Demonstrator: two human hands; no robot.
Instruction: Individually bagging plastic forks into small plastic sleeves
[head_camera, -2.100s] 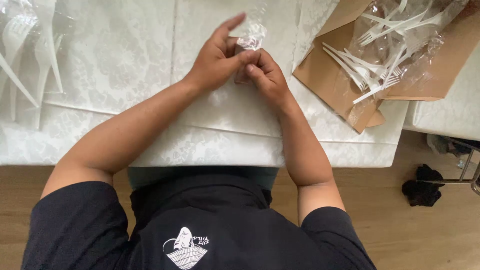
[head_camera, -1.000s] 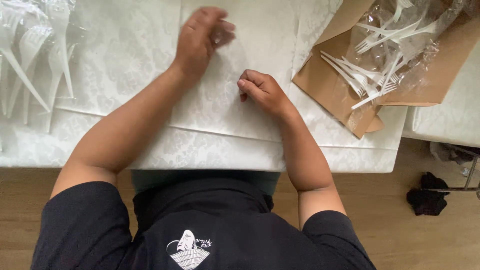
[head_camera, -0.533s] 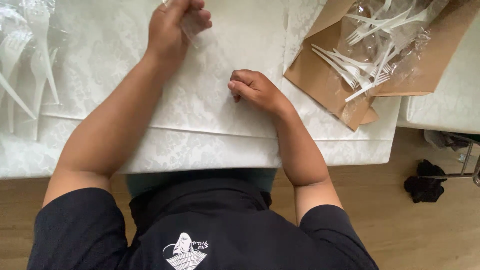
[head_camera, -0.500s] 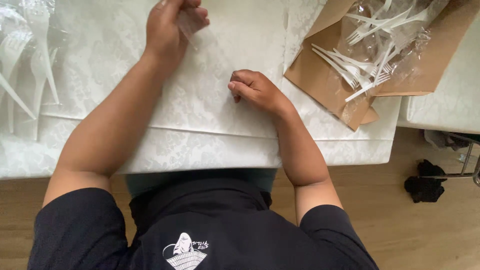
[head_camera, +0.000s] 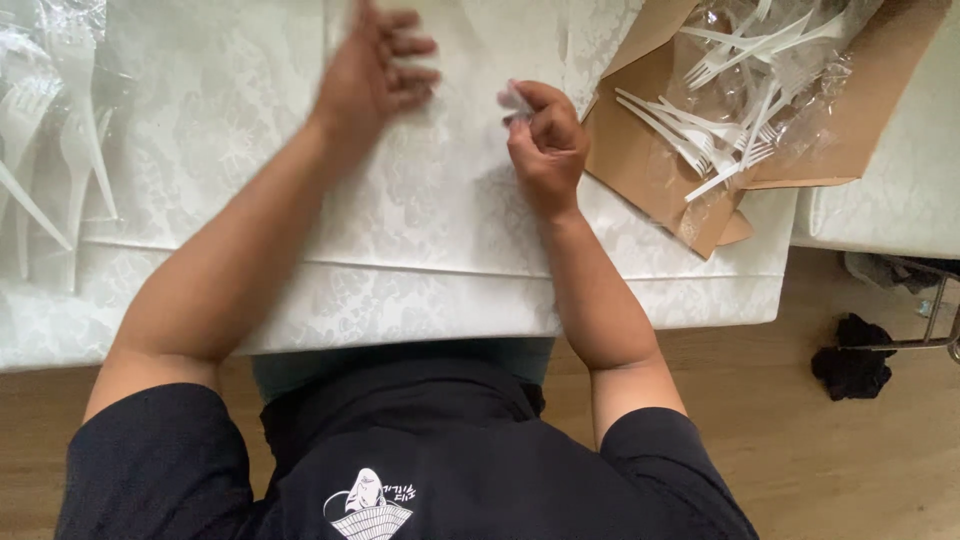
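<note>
My right hand (head_camera: 545, 140) pinches a small, blurred, pale clear-plastic scrap (head_camera: 514, 97) above the white patterned tablecloth (head_camera: 250, 150); I cannot tell its long axis or heading. My left hand (head_camera: 375, 75) hovers spread, fingers splayed toward it.

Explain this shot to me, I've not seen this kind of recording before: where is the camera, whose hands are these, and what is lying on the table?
The camera sits on the person's head and looks straight down, so you see their dark shirt, both arms and a white table. The left hand is open, fingers spread over the cloth. The right hand pinches something small and pale, too blurred to identify. On the right, a brown paper bag carries white plastic forks in clear film. More wrapped forks lie at the far left.
</note>
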